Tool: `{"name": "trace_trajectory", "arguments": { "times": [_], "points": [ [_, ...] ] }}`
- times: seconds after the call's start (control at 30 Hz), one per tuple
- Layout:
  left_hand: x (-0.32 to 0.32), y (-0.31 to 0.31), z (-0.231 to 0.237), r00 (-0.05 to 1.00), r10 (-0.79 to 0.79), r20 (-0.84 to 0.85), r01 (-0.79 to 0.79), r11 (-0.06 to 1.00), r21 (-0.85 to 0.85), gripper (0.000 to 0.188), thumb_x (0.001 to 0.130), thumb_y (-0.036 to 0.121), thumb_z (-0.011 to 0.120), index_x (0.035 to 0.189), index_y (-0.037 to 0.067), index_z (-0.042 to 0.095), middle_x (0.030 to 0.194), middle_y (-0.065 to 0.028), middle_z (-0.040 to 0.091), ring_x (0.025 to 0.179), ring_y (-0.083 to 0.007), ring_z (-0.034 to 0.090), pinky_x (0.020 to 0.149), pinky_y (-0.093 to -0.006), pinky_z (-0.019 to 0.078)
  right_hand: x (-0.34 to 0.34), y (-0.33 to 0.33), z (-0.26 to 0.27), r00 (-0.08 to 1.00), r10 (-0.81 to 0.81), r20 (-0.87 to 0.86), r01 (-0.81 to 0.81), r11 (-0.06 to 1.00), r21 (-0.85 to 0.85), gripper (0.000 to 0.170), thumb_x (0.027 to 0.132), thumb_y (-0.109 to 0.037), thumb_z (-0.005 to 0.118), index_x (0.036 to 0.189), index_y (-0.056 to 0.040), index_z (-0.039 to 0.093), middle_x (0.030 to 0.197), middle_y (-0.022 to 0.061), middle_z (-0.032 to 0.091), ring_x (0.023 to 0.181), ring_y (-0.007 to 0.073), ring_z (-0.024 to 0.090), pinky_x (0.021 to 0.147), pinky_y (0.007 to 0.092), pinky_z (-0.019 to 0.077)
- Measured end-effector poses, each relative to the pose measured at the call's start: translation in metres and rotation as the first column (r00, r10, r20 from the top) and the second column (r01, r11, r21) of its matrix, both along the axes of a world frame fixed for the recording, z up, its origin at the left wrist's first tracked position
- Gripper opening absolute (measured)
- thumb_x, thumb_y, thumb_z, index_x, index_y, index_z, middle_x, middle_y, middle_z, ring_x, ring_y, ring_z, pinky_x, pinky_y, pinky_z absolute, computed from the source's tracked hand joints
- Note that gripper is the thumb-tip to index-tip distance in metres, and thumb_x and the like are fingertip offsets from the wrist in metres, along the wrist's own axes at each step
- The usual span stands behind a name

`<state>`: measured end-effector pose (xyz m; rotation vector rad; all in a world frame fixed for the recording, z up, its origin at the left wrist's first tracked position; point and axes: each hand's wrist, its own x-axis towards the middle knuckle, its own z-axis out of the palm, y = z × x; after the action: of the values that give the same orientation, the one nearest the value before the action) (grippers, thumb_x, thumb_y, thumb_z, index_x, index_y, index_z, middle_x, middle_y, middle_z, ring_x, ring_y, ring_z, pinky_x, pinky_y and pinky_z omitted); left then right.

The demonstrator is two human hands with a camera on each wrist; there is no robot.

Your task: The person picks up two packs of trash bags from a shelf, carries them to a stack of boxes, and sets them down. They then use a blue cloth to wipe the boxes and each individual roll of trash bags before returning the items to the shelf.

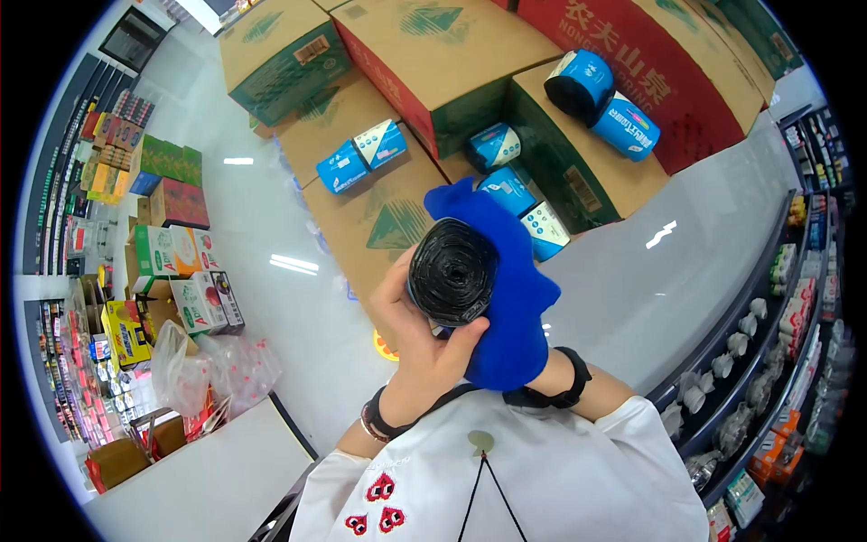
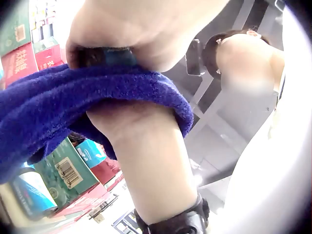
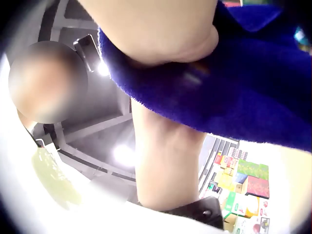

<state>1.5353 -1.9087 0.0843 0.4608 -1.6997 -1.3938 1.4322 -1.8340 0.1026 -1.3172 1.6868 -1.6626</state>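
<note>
My left hand (image 1: 411, 330) grips a roll of black plastic bags (image 1: 453, 271), fingers round one side and thumb on the other, its coiled end facing up. A blue band on the roll shows in the left wrist view. A fuzzy blue cloth (image 1: 515, 307) hangs right beside the roll and covers most of my right hand in the head view. In the right wrist view, my right hand (image 3: 165, 34) holds the cloth from behind, its fingertips hidden. Blue-wrapped rolls (image 1: 363, 155) lie on the cartons ahead, and more rolls (image 1: 524, 203) lie in a gap between cartons.
Large cardboard cartons (image 1: 433, 54) stand stacked in front, with two more blue-wrapped rolls (image 1: 605, 104) on the right one. Stocked shelves (image 1: 768, 361) curve along the right. Boxes (image 1: 194, 271) and clear plastic bags (image 1: 217, 370) sit to the left, near a white tabletop (image 1: 208, 479).
</note>
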Motion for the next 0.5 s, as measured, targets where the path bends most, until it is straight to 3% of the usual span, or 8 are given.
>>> {"name": "trace_trajectory", "arguments": {
  "times": [0.1,0.23,0.3,0.33,0.4,0.43,0.47,0.5],
  "points": [
    [0.007,0.001,-0.003,0.996,-0.087,0.024,0.086,0.996,0.022,0.094,0.086,0.040,0.081,0.144,-0.005,0.022,0.143,-0.0239,0.038,0.133,-0.0316,0.045,0.113,-0.0430,0.0364,-0.015,-0.011,0.015,0.999,-0.017,-0.044,0.013,0.994,-0.107,0.063,0.090,-0.025,0.073,0.138,0.0018,0.042,0.133,0.0185,0.055,0.127,0.0276,0.056,0.108,0.0411,0.0429],
    [0.020,-0.008,0.000,0.992,-0.128,0.010,0.125,0.980,0.155,0.094,0.087,0.047,0.078,0.144,-0.004,0.024,0.141,-0.0208,0.044,0.131,-0.0273,0.048,0.110,-0.0400,0.0396,-0.025,-0.010,0.013,0.997,-0.043,-0.071,0.042,0.999,-0.022,0.053,0.086,-0.016,0.079,0.126,0.0008,0.049,0.117,0.0135,0.063,0.110,0.0236,0.065,0.101,0.0390,0.0492],
    [0.029,-0.022,0.006,0.937,-0.334,-0.105,0.344,0.828,0.443,0.095,0.088,0.059,0.072,0.144,-0.004,0.028,0.138,-0.0170,0.050,0.128,-0.0228,0.051,0.108,-0.0371,0.0416,-0.031,-0.010,-0.002,0.855,0.088,0.512,-0.049,0.995,-0.089,0.044,0.080,-0.004,0.071,0.121,-0.0015,0.053,0.111,0.0127,0.058,0.101,0.0215,0.059,0.087,0.0324,0.0497],
    [0.032,-0.025,0.005,0.936,-0.336,-0.106,0.347,0.827,0.443,0.095,0.088,0.059,0.072,0.144,-0.004,0.028,0.138,-0.0170,0.050,0.128,-0.0228,0.051,0.108,-0.0371,0.0416,-0.034,-0.007,-0.002,0.855,0.086,0.511,-0.047,0.995,-0.089,0.044,0.080,-0.004,0.071,0.121,-0.0015,0.053,0.111,0.0127,0.058,0.101,0.0215,0.059,0.087,0.0324,0.0497],
    [0.035,-0.028,0.002,0.919,-0.371,-0.135,0.387,0.780,0.492,0.097,0.088,0.068,0.065,0.143,-0.005,0.032,0.135,-0.0143,0.053,0.125,-0.0204,0.053,0.107,-0.0349,0.0418,-0.037,-0.006,0.008,0.974,0.023,0.224,-0.037,0.998,0.056,0.039,0.103,-0.040,0.056,0.115,-0.0027,0.054,0.111,0.0114,0.064,0.099,0.0177,0.065,0.092,0.0330,0.0516],
    [0.033,-0.024,0.005,0.922,-0.376,-0.099,0.374,0.788,0.489,0.097,0.087,0.069,0.065,0.143,-0.004,0.034,0.134,-0.0135,0.053,0.124,-0.0204,0.053,0.106,-0.0345,0.0423,-0.030,-0.012,0.027,0.911,-0.035,0.412,-0.014,0.993,0.114,0.048,0.103,-0.047,0.048,0.119,-0.0027,0.056,0.113,0.0106,0.063,0.103,0.0191,0.063,0.095,0.0327,0.0501],
    [0.027,-0.019,0.005,0.945,-0.325,-0.050,0.316,0.858,0.404,0.097,0.087,0.069,0.065,0.143,-0.004,0.034,0.134,-0.0128,0.052,0.122,-0.0204,0.054,0.106,-0.0344,0.0421,-0.030,-0.014,0.024,0.911,-0.033,0.412,-0.015,0.993,0.113,0.048,0.103,-0.047,0.048,0.119,-0.0027,0.056,0.113,0.0106,0.063,0.103,0.0191,0.063,0.095,0.0327,0.0501],
    [0.023,-0.014,0.000,0.971,-0.237,-0.001,0.222,0.905,0.364,0.097,0.087,0.069,0.065,0.143,-0.004,0.034,0.134,-0.0129,0.052,0.122,-0.0206,0.053,0.106,-0.0344,0.0419,-0.032,-0.017,0.018,0.988,0.015,0.151,-0.020,0.999,0.030,0.047,0.101,-0.043,0.052,0.122,-0.0023,0.057,0.116,0.0104,0.063,0.106,0.0198,0.062,0.096,0.0331,0.0494]
  ]
}}
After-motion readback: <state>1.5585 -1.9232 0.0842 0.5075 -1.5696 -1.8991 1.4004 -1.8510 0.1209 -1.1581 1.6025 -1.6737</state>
